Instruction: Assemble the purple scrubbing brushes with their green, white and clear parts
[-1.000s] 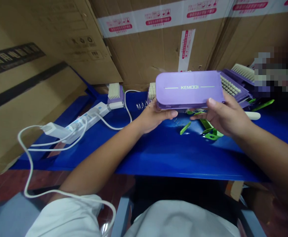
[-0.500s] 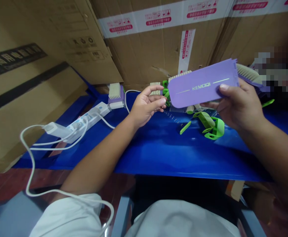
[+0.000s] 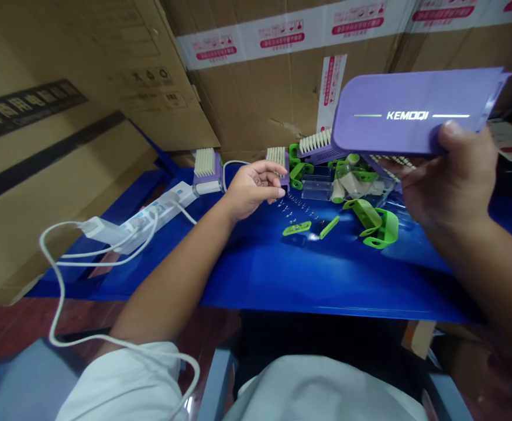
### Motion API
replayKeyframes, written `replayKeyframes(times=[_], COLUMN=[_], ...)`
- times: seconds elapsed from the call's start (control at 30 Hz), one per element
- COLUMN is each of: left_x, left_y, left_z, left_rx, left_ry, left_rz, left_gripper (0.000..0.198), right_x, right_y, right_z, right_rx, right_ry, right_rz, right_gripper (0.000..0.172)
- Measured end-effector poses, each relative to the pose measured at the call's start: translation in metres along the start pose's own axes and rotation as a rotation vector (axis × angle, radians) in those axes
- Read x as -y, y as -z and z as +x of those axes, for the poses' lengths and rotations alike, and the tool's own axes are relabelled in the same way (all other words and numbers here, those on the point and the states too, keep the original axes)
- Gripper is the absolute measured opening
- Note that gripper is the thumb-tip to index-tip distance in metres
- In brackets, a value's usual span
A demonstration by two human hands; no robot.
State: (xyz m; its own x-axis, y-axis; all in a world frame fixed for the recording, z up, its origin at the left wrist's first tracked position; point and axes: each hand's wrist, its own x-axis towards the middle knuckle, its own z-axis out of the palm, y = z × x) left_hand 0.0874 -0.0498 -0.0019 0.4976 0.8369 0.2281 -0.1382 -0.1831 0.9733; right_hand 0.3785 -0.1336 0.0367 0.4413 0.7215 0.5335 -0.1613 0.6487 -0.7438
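Purple lid (image 3: 413, 111) gripped aloft in right hand (image 3: 451, 178), left hand (image 3: 253, 187) open beside brush (image 3: 277, 156); lid apparently being inspected, setting-down seemingly called for next.

Stacked cardboard cartons (image 3: 256, 99) with red-printed white tape (image 3: 282, 36); a blue worktable (image 3: 256, 286); polished reddish-brown floor (image 3: 31, 318) below

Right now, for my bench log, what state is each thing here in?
Right hand: gripping the cover, raised.
KEMOQI cover: held up off the bench.
Left hand: open, nothing visible in it.
Brush: upright, bristles up.
Power strip: lying on the bench, plugged in.
Green clip: lying on the bench.
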Motion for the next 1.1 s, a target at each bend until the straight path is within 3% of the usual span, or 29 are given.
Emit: replayKeyframes(times=[0.1,0.23,0.3,0.37,0.43,0.53,0.67,0.93,1.1], left_x=[0.000,0.004,0.009,0.014,0.019,0.024,0.028,0.030,0.027], left_y=[0.005,0.017,0.024,0.031,0.036,0.039,0.038,0.039,0.032], left_z=[0.002,0.009,0.013,0.016,0.018,0.019,0.017,0.020,0.019], left_rx=[-0.092,-0.222,-0.293,-0.325,-0.330,-0.325,-0.280,-0.193,-0.221], left_ry=[-0.104,-0.226,-0.290,-0.319,-0.338,-0.350,-0.344,-0.402,-0.402], left_rz=[-0.078,-0.203,-0.233,-0.239,-0.233,-0.190,-0.118,-0.078,-0.087], left_gripper=[0.043,0.047,0.052,0.055,0.058,0.057,0.057,0.066,0.058], right_x=[-0.002,-0.001,0.004,0.011,0.016,0.015,0.006,0.012,0.018], right_y=[0.003,0.012,0.016,0.016,0.011,0.003,0.000,0.007,0.008], right_z=[-0.001,-0.005,-0.007,-0.011,-0.017,-0.027,-0.035,-0.031,-0.030], right_rx=[0.058,0.260,0.463,0.762,0.948,1.044,1.114,1.251,1.451], right_ry=[-0.026,-0.081,-0.126,-0.207,-0.255,-0.359,-0.453,-0.211,-0.355], right_rz=[0.006,-0.042,-0.173,-0.267,-0.280,-0.314,-0.352,-0.550,-0.602], right_gripper=[0.035,0.036,0.033,0.027,0.023,0.022,0.035,0.040,0.051])
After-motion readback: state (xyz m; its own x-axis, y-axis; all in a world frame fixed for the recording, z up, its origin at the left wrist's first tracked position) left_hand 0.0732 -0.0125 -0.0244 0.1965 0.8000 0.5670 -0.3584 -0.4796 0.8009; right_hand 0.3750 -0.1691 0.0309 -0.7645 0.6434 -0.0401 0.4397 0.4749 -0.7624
